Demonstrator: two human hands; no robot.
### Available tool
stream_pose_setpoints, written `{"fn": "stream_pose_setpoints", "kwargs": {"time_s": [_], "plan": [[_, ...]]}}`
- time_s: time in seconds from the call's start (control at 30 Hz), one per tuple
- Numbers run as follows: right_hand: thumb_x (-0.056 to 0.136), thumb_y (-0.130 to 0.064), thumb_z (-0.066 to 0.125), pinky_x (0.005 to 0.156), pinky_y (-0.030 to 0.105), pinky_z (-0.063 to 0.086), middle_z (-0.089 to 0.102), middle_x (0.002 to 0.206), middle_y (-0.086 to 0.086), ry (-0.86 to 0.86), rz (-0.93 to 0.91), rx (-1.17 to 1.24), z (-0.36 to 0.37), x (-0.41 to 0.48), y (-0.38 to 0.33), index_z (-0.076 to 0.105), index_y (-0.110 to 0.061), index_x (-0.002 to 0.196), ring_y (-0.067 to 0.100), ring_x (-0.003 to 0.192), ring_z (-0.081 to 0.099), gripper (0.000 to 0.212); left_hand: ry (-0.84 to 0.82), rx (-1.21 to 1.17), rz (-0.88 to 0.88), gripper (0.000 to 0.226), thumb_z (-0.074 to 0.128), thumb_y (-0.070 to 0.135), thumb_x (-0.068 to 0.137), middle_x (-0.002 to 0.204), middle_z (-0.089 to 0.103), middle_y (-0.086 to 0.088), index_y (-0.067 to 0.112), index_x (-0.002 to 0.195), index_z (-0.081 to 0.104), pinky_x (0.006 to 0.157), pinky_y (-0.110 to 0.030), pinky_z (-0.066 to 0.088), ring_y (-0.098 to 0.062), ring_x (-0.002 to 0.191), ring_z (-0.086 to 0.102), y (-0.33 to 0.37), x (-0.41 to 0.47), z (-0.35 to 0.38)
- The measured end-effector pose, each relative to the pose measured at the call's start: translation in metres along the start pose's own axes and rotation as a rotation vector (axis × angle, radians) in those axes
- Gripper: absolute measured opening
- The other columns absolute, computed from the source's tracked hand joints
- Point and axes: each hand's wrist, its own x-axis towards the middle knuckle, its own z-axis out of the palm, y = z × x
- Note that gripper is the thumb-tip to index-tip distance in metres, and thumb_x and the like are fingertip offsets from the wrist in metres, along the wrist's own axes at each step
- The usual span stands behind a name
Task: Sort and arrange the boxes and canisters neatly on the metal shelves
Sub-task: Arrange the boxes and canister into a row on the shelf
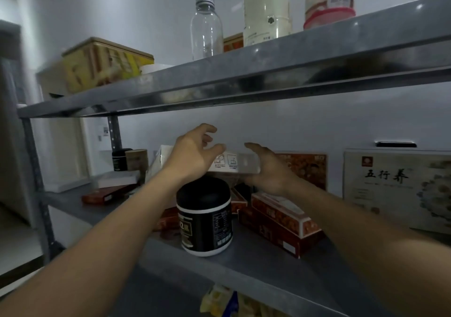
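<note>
A white box (pixel 231 163) with printed icons lies across the middle metal shelf (pixel 256 263), behind a black canister (pixel 205 219) with a white band. My right hand (pixel 271 173) cups the box's right end, fingers over the top and thumb beneath. In front of the box's left half my left hand (pixel 192 155) hovers with fingers spread and the thumb near its top edge. Red-brown boxes (pixel 280 221) are stacked to the canister's right, and another flat red box (pixel 107 193) lies at the left.
The upper shelf (pixel 244 77) carries a yellow tin (pixel 105 63), a clear bottle (pixel 206 29), a cream jar (pixel 267 9) and a pink-banded jar (pixel 329 2). A large pale box (pixel 400 190) leans at the back right. Small dark and brown canisters (pixel 129 159) stand back left.
</note>
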Motion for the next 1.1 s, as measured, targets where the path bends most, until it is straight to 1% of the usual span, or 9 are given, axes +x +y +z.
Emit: {"fn": "stream_pose_setpoints", "kwargs": {"time_s": [0.1,0.2,0.3,0.5,0.63,0.8,0.9,0.97,1.1], "plan": [[0.077,-0.016,0.079,0.11,0.038,0.038,0.04,0.15,0.007,-0.046,-0.047,-0.142,0.008,0.011,0.005,0.032,-0.023,0.152,0.026,0.135,0.039,0.09,-0.032,0.161,0.104,0.043,0.067,0.036,0.089,0.121,0.059,0.001,0.024,0.129,0.056,0.097,-0.029,0.044,-0.014,0.114,0.053,-0.005,-0.001,-0.015],[0.074,-0.031,0.082,0.099,0.041,0.046,0.053,0.132,0.007,-0.009,-0.097,-0.204,0.018,0.025,0.014,0.047,-0.027,0.14,0.028,0.12,0.05,0.076,-0.094,0.301,0.168,0.043,0.066,0.036,0.089,0.125,0.06,-0.001,0.026,0.13,0.056,0.102,-0.038,0.043,-0.018,0.118,0.051,-0.013,-0.003,-0.028],[0.072,-0.036,0.081,0.087,0.042,0.051,0.055,0.115,0.005,0.051,-0.119,-0.251,0.026,0.04,0.028,0.051,-0.033,0.125,0.025,0.104,0.054,0.06,-0.134,0.421,0.209,0.043,0.067,0.035,0.089,0.125,0.061,-0.003,0.025,0.13,0.057,0.1,-0.037,0.041,-0.02,0.119,0.048,-0.022,-0.005,-0.038],[0.083,-0.026,0.077,0.094,0.038,0.046,0.056,0.123,0.005,0.034,-0.173,-0.21,0.029,0.04,0.02,0.053,-0.023,0.133,0.024,0.113,0.05,0.056,-0.185,0.482,0.216,0.055,0.078,0.033,0.079,0.125,0.061,-0.004,0.024,0.131,0.058,0.098,-0.044,0.043,-0.023,0.118,0.048,-0.04,-0.008,-0.051],[0.088,-0.003,0.066,0.079,0.027,0.036,0.06,0.112,0.013,0.104,-0.291,-0.255,0.025,0.033,0.008,0.059,-0.005,0.124,0.028,0.105,0.052,0.037,-0.193,0.483,0.242,0.072,0.085,0.035,0.07,0.13,0.059,-0.004,0.024,0.135,0.055,0.099,-0.045,0.043,-0.023,0.121,0.048,-0.051,-0.006,-0.06],[0.089,0.001,0.06,0.089,0.031,0.033,0.059,0.114,0.014,0.206,-0.427,-0.29,0.015,0.028,-0.012,0.056,-0.003,0.129,0.028,0.113,0.04,0.04,-0.142,0.507,0.257,0.072,0.084,0.026,0.072,0.121,0.06,-0.004,0.03,0.136,0.052,0.089,-0.046,0.049,-0.024,0.111,0.053,-0.066,-0.004,-0.066],[0.09,-0.002,0.062,0.086,0.027,0.028,0.058,0.114,0.012,0.244,-0.468,-0.289,0.005,0.026,-0.018,0.055,-0.005,0.131,0.026,0.114,0.038,0.041,-0.098,0.54,0.312,0.071,0.081,0.027,0.075,0.128,0.057,-0.002,0.035,0.138,0.048,0.093,-0.049,0.047,-0.023,0.116,0.049,-0.072,-0.001,-0.064],[0.09,-0.004,0.063,0.086,0.025,0.026,0.06,0.113,0.012,0.266,-0.484,-0.291,-0.005,0.023,-0.02,0.057,-0.005,0.129,0.028,0.113,0.039,0.039,-0.062,0.536,0.32,0.074,0.079,0.019,0.077,0.132,0.052,-0.003,0.034,0.141,0.046,0.096,-0.05,0.045,-0.024,0.119,0.044,-0.071,0.004,-0.061],[0.09,-0.023,0.058,0.093,0.026,0.026,0.061,0.118,0.012,0.26,-0.458,-0.337,-0.032,0.017,-0.015,0.057,-0.005,0.131,0.032,0.115,0.042,0.045,-0.013,0.479,0.424,0.071,0.072,0.001,0.081,0.131,0.051,-0.01,0.029,0.141,0.048,0.098,-0.05,0.045,-0.029,0.119,0.043,-0.062,0.018,-0.048]]}}
